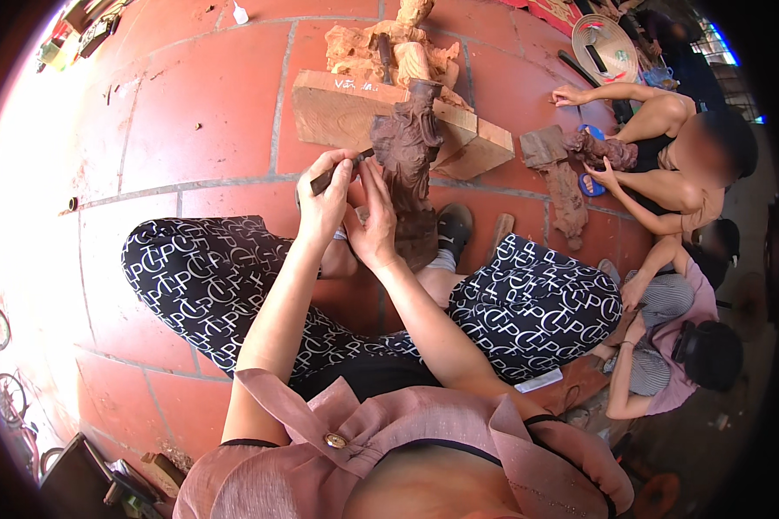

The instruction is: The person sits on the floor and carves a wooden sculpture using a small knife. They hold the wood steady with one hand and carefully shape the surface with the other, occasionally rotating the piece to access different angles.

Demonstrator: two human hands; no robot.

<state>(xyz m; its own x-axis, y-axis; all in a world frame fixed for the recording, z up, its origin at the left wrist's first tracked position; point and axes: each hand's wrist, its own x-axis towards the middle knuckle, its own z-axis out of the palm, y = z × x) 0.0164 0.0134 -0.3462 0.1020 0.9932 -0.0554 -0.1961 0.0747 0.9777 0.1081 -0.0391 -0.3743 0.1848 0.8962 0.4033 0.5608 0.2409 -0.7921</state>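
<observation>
Between my legs stands a dark brown carved wooden figure [409, 151], slightly tilted, its upper part against a thick pale wood block [333, 112]. My left hand [323, 199] is closed round the dark handle of a carving chisel [322, 182], whose thin end points at the figure's left side. Against that same side lies my right hand [376, 221], fingers stretched upward close to the chisel's thin end. Where the chisel meets the wood is too small to make out.
Behind the block lies a pale carved wood piece [346, 52] with another chisel [384, 56] on it. At the right a person [679, 164] holds a reddish-brown carving [593, 149]; another person [666, 337] sits nearer. A conical hat [606, 48] lies at the back right.
</observation>
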